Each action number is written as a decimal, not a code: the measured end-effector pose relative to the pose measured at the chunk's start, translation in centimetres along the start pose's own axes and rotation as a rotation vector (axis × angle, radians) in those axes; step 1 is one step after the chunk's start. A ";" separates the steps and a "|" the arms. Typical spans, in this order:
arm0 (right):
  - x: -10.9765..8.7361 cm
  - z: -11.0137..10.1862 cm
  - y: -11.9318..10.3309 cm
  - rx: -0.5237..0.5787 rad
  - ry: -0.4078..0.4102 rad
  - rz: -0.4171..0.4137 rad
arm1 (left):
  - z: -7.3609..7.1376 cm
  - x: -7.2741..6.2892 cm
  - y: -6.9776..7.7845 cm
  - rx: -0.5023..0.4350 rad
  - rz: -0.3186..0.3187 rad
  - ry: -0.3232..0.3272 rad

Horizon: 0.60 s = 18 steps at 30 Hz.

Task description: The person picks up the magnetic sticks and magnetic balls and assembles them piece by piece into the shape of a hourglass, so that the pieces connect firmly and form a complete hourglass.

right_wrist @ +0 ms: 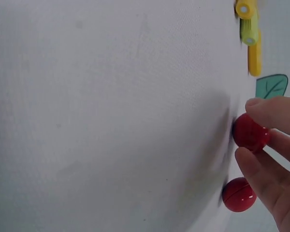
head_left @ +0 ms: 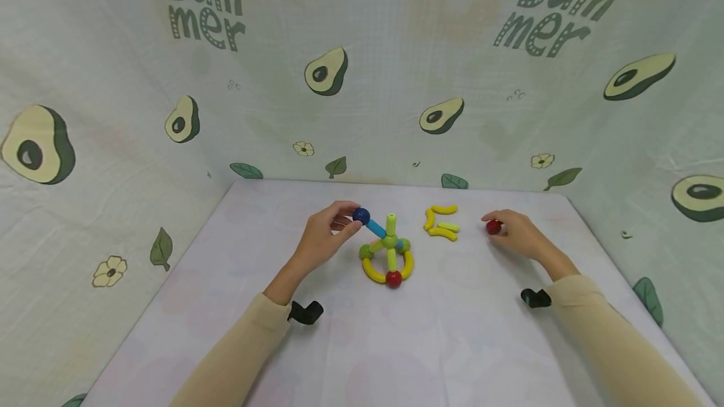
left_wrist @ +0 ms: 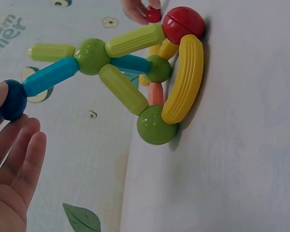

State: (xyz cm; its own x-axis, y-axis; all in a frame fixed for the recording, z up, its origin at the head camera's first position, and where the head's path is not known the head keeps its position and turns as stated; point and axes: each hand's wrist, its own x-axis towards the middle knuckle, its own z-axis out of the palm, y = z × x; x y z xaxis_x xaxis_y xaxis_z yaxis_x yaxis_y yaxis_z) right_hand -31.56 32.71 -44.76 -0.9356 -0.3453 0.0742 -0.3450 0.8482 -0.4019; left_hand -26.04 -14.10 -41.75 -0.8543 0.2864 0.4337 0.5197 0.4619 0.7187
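We have the left hand point(head_left: 323, 236) pinching a blue ball point(head_left: 361, 216) on the end of a blue stick point(head_left: 376, 228), angled up from the toy frame point(head_left: 390, 240) standing mid-table. Our right hand point(head_left: 520, 235) grasps a red ball point(head_left: 494, 227); can't tell if it's off the table point(head_left: 430, 344). Second red ball point(right_wrist: 239, 195) just beside it. Three yellow sticks point(head_left: 444, 210) and a green stick point(head_left: 449, 227) lie between frame and right hand.

Blue ball point(left_wrist: 12, 100) in left hand point(head_left: 327, 234): smooth plastic look, kinda shiny. Red ball point(right_wrist: 249, 131) in right hand point(head_left: 517, 234): super glossy, catching light. Yellow curved bar point(left_wrist: 186, 79) between hands: plastic-looking, grooved lengthwise, softer sheen. Tabletop cover point(head_left: 407, 344) under hands: matt, fine cloth-like texture. Backdrop point(head_left: 384, 143) beyond hands: matt printed cloth, bit wrinkly.
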 end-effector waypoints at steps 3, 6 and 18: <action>0.0 0.1 -0.1 0.018 -0.005 0.004 | 0.0 0.0 0.1 0.004 0.003 -0.001; -0.1 0.2 -0.2 0.034 -0.006 0.008 | 0.0 0.0 0.0 0.006 0.000 0.002; -0.2 0.5 -0.2 0.041 -0.032 0.053 | 0.1 0.0 0.1 -0.002 -0.001 0.000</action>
State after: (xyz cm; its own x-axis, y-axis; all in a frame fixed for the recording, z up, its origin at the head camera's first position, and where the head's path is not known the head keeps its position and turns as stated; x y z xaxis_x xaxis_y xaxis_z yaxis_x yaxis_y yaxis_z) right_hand -31.28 32.36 -45.16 -0.9494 -0.3132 0.0228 -0.2906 0.8488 -0.4417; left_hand -25.98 -14.01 -41.73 -0.8547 0.2857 0.4334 0.5190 0.4601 0.7204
